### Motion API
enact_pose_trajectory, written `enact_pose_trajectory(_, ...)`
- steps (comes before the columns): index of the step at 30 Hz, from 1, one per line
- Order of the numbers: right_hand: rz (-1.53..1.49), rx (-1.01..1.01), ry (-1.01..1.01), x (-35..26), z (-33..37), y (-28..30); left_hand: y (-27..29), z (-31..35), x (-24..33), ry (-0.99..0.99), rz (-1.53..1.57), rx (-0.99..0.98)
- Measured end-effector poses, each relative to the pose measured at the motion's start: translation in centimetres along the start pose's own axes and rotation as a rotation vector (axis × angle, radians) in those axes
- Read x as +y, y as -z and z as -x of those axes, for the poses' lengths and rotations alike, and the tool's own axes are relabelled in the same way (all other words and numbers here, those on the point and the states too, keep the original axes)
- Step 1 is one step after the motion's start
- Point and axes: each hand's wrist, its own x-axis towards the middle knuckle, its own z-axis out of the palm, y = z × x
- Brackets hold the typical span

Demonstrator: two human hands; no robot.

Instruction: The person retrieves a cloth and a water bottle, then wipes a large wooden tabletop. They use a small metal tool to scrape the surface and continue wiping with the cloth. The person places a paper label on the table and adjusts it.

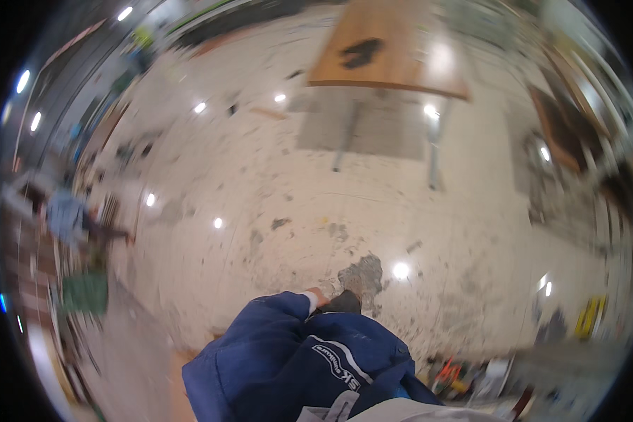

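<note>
Your one visible hand (318,295) barely pokes out past the blue jacket sleeve (274,344); I cannot tell which hand it is, how far open, or whether it holds anything. Beyond it lie the worn, shiny floor (274,183) and a wooden table (394,56) well apart. You could slip on that scuffed, patchy surface.
</note>
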Motion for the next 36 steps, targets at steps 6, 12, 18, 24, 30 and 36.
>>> enact_pose_trajectory(6, 0.471, -0.117, 0.312, -12.8, -17.9, 9.4, 6.1, -0.5, -2.0, 0.197, 0.573, 0.188)
enact_pose_trajectory(12, 1.038, -0.036, 0.870, -31.1, -30.6, 18.4, 12.1, 5.5, -8.1, 0.539, 1.216, 0.404)
enact_pose_trajectory(18, -0.302, -0.217, 0.477, -58.1, -30.6, 20.8, 5.6, 8.8, -10.2, 0.844, 1.531, 0.497)
enact_pose_trajectory(24, 0.468, -0.032, 1.059, -68.5, -25.4, 19.7, -4.1, 6.9, -3.4, 1.194, 1.614, 0.363)
enact_pose_trajectory(30, 0.815, -0.115, 1.116, -75.5, -27.2, 18.7, -1.1, -0.8, 3.7, 1.214, 1.606, 0.423)
enact_pose_trajectory(36, 1.150, -0.154, 1.251, -84.6, -28.6, 16.4, 9.1, -2.9, 2.4, 1.186, 1.725, 0.748)
